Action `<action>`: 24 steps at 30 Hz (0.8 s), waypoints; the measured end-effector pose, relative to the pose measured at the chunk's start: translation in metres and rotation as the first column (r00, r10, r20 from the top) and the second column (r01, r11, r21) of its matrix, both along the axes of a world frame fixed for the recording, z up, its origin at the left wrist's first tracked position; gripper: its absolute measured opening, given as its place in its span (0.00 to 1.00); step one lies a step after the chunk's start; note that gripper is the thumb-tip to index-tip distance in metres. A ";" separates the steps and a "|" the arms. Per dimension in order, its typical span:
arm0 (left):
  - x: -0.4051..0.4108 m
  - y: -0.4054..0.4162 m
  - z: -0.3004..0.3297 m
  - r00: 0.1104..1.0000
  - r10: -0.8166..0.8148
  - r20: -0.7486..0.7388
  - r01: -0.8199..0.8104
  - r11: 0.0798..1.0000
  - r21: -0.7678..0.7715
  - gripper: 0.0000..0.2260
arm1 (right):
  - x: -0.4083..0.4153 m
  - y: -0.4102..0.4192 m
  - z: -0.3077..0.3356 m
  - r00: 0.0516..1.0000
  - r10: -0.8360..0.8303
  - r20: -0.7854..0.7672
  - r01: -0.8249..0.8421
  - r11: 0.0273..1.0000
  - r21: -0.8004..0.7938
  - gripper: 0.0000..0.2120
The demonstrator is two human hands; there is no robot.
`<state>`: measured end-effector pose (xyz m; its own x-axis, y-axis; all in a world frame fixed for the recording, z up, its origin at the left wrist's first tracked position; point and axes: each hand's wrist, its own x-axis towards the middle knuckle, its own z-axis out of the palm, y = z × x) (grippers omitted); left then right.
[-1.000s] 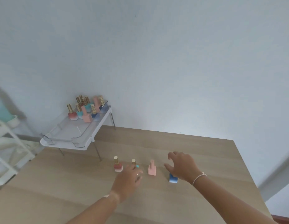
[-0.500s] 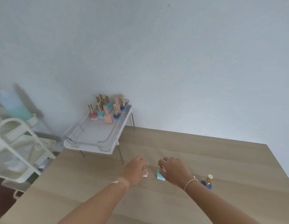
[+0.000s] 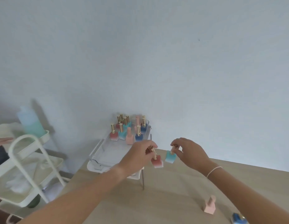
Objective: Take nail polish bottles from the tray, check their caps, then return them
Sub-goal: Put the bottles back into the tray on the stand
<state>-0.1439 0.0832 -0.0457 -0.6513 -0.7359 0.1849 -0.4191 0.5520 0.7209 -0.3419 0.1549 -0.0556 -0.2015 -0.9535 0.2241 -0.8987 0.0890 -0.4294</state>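
Head view looks down over a pale wood-grain tabletop [image 3: 164, 191] that meets a plain, pale blue-grey wall [image 3: 172, 62] with one small dark speck on it. At the tabletop's far left corner stands a clear tray [image 3: 98, 155] on a white base with thin metal legs. Its far end carries a cluster of nail polish bottles [image 3: 127, 130] with gold caps and red, teal, pink and blue bodies; its near end is bare.

Both hands are raised in front of the tray's near right corner. The left hand [image 3: 139, 156] is closed on the gold cap of a red bottle [image 3: 157, 161], which hangs tilted below the fingers, clear of the tabletop. Just to its right, the right hand [image 3: 189, 151], with a thin white bracelet at the wrist, pinches the cap of a teal bottle [image 3: 170, 156], also held in the air. The two bottles are near each other but apart.

Near the bottom right of the tabletop, a pink bottle [image 3: 210, 205] stands upright, and a blue bottle [image 3: 239, 219] sits beside it at the frame's edge, partly cut off.

Left of the tabletop stands a cream-coloured tiered cart [image 3: 27, 159] with a rounded handle. A blurred green-and-clear bottle [image 3: 31, 122] stands on its top shelf. Part of another person's hand and a dark sleeve show at the far left edge.
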 end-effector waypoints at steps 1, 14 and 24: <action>0.009 -0.009 0.011 0.999 0.011 -0.037 -0.011 1.000 -0.004 0.10 | 0.005 -0.009 0.013 1.000 0.004 0.008 -0.004 1.000 -0.027 0.08; 0.115 -0.123 0.030 0.973 0.203 -0.112 -0.203 0.979 0.014 0.14 | 0.123 -0.123 0.048 0.987 0.150 -0.055 -0.151 0.988 -0.026 0.11; 0.109 -0.177 -0.007 0.985 0.174 -0.021 -0.173 0.984 0.051 0.13 | 0.146 -0.189 0.016 0.938 0.110 -0.329 -0.085 0.992 0.090 0.10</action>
